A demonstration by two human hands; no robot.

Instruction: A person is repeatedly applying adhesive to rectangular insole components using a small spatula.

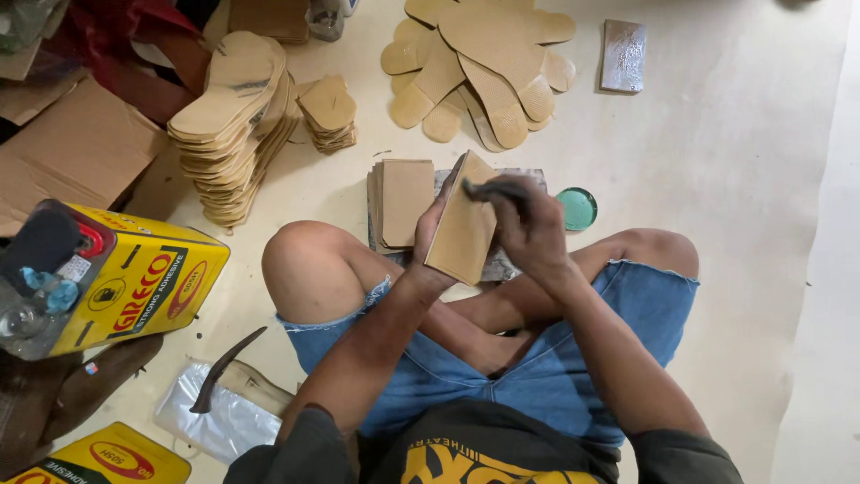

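I sit cross-legged on the floor. My left hand holds a tan cardboard heel piece tilted up in front of me. My right hand grips a small dark brush whose tip rests on the top edge of that piece. Just beyond my left knee lies a stack of similar tan pieces on a grey slab. A small round green lid lies on the floor to the right of my hands.
A tall stack of tan sole-shaped cutouts and a small stack of heel pieces stand at the left. Loose sole cutouts fan out ahead beside a silvery plate. Yellow adhesive tins and a curved hammer lie at my left.
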